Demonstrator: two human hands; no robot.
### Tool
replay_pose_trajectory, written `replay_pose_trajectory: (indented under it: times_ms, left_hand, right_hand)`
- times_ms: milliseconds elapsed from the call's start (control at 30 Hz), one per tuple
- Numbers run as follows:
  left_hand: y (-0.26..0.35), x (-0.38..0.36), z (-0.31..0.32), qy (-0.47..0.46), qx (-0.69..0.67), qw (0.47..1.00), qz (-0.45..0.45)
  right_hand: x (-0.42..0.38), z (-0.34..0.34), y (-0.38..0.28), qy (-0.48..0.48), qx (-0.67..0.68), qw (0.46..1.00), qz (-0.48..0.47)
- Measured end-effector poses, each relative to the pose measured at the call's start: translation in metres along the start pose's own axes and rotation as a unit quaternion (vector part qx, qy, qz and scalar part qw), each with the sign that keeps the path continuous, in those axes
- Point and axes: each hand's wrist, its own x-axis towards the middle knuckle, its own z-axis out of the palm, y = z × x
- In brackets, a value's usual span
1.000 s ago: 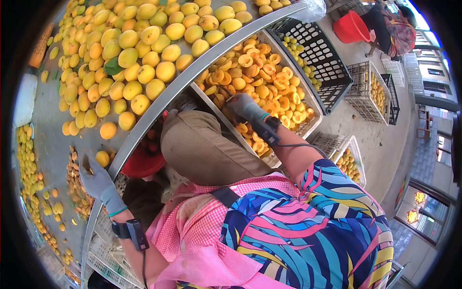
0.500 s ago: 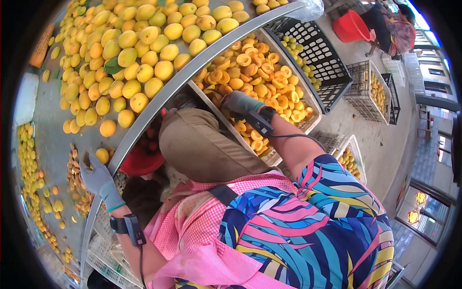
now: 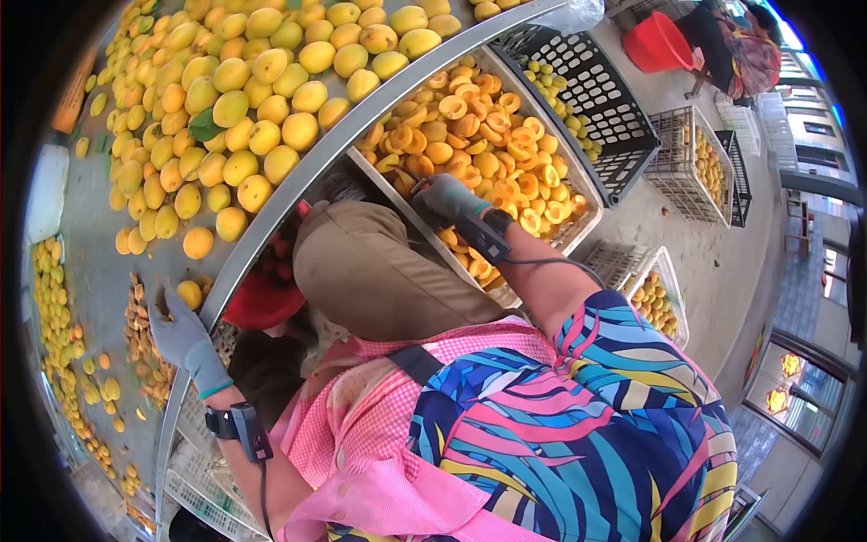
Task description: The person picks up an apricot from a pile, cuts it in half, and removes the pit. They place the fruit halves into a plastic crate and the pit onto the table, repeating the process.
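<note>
Fruit halves [image 3: 519, 149] fill a pale crate [image 3: 591, 221], the right hand [image 3: 447, 200] curled over them, whether gripping anything I cannot tell; the left hand [image 3: 183, 336], loosely open with nothing visible in it, is at the edge of the bench [image 3: 172, 264], just beside a whole fruit [image 3: 190, 294]

Seeing red bucket [image 3: 657, 42] upper right, just beside a person [image 3: 754, 54] in patterned top. Also got black perforated crate [image 3: 607, 98], pale crate [image 3: 670, 172] on grey floor [image 3: 691, 248], clear plastic bag [image 3: 576, 16], window [image 3: 804, 411] lower right.
</note>
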Motion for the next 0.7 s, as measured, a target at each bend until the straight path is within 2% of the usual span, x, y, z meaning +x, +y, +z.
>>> replay_pose_trajectory:
  times_ms: [67, 100, 167, 267, 333, 467, 533, 700]
  left_hand:
    - [0.0, -0.001, 0.001, 0.0, -0.005, 1.0, -0.004]
    - [0.0, 0.0, 0.0, -0.006, -0.001, 1.0, -0.004]
    - [0.0, 0.001, 0.0, -0.01, 0.001, 1.0, -0.006]
    - [0.006, -0.001, -0.001, -0.016, -0.009, 1.0, -0.022]
    - [0.017, -0.004, -0.007, -0.019, 0.035, 0.999, -0.016]
    - [0.015, -0.002, -0.007, 0.011, -0.022, 0.999, 0.03]
    - [0.018, -0.003, -0.011, -0.045, 0.097, 0.994, -0.015]
    - [0.019, -0.005, -0.013, -0.039, 0.049, 0.998, -0.015]
  right_hand:
    - [-0.002, 0.006, 0.009, 0.019, 0.104, 0.994, -0.001]
    - [-0.015, 0.005, 0.005, 0.02, 0.104, 0.994, -0.001]
    - [-0.049, -0.004, -0.003, 0.067, 0.198, 0.978, -0.01]
    - [-0.084, -0.03, -0.008, 0.059, 0.245, 0.968, 0.009]
    - [-0.101, -0.045, -0.005, 0.048, 0.252, 0.966, -0.013]
    - [-0.135, -0.079, -0.032, 0.034, 0.293, 0.953, -0.07]
    - [-0.149, -0.094, -0.053, 0.052, 0.297, 0.948, -0.099]
    - [-0.168, -0.129, -0.116, 0.126, 0.262, 0.941, -0.174]
